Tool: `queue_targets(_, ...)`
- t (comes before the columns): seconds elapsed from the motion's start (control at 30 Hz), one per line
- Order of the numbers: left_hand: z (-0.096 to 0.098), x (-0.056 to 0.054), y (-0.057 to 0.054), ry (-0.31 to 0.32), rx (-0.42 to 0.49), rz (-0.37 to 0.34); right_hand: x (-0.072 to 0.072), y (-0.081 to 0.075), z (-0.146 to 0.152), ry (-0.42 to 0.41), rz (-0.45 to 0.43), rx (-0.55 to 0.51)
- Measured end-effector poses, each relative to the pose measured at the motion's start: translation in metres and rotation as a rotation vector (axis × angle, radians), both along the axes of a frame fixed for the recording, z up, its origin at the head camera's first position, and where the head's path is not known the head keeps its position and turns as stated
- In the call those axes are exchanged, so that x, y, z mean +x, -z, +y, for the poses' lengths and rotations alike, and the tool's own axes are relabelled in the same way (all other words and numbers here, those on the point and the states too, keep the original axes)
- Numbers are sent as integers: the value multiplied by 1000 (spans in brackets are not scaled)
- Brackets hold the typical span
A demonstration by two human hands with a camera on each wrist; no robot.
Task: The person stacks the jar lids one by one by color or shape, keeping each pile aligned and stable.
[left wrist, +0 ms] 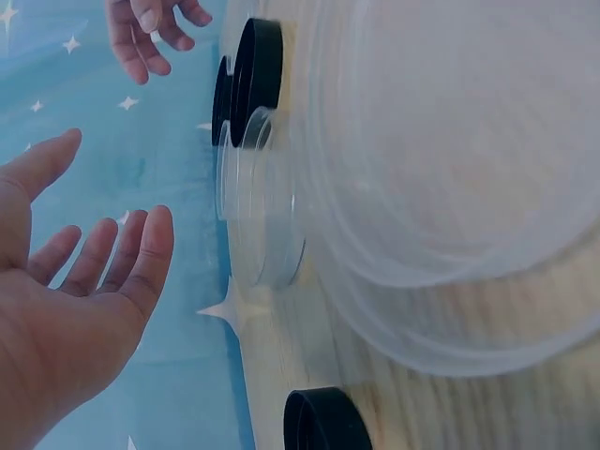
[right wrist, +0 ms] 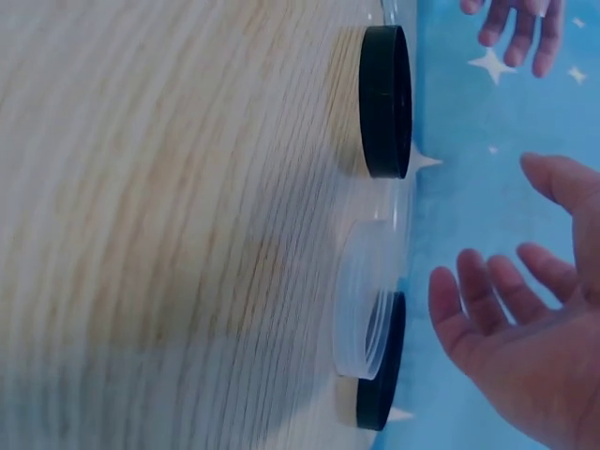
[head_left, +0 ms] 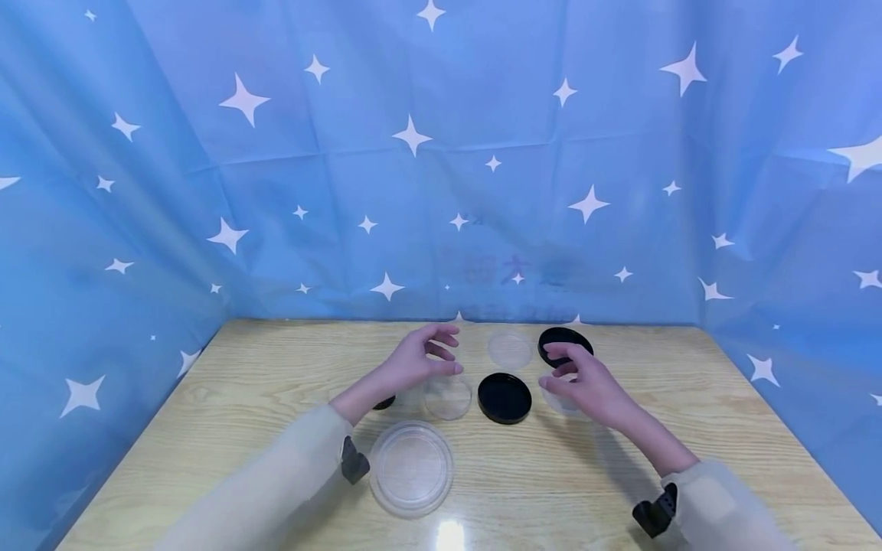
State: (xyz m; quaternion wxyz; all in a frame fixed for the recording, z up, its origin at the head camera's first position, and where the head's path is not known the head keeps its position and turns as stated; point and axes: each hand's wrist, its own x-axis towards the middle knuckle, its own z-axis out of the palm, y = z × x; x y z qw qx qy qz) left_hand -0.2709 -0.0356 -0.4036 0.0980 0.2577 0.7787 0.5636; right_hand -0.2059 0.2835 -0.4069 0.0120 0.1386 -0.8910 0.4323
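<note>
Seven pieces noted, all flat on the tabletop (head_left: 661,367). Mid black lid (head_left: 505,398) lies just right of frame centre, low; far black lid (head_left: 561,335) lies above and right of it, partly behind the right hand (head_left: 584,386). Left black lid (left wrist: 328,422) shows at bottom centre of the left wrist view; in the head view the left hand (head_left: 423,358) and its arm hide most of it. Far clear lid (head_left: 510,350) sits above the mid one; left clear lid (head_left: 448,398) is just to its left; right clear lid (right wrist: 359,309) is below the right hand. Large clear lid (head_left: 412,469) is at lower centre; its rim looks doubled, one piece or two not determinable. Fingers of both hands are wide, thumbs apart, nothing held. Progress, as judged: pieces are laid out singly, with no black lid seen seated on a clear one; contact between right clear lid and far black lid cannot be told. No pairing or stacking of black with clear appears done; how much remains is not settled by these views.
</note>
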Motion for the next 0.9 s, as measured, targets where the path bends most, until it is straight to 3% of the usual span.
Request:
queue_targets(0.3,16,-19,4,8,55,-55,-27,6,-7,4,4,49)
queue_targets(0.63,46,-39,11,65,31,-120,-54,17,-13,34,37,194)
queue_targets(0.9,55,-46,18,68,-25,-137,-71,22,-12,57,-30,230)
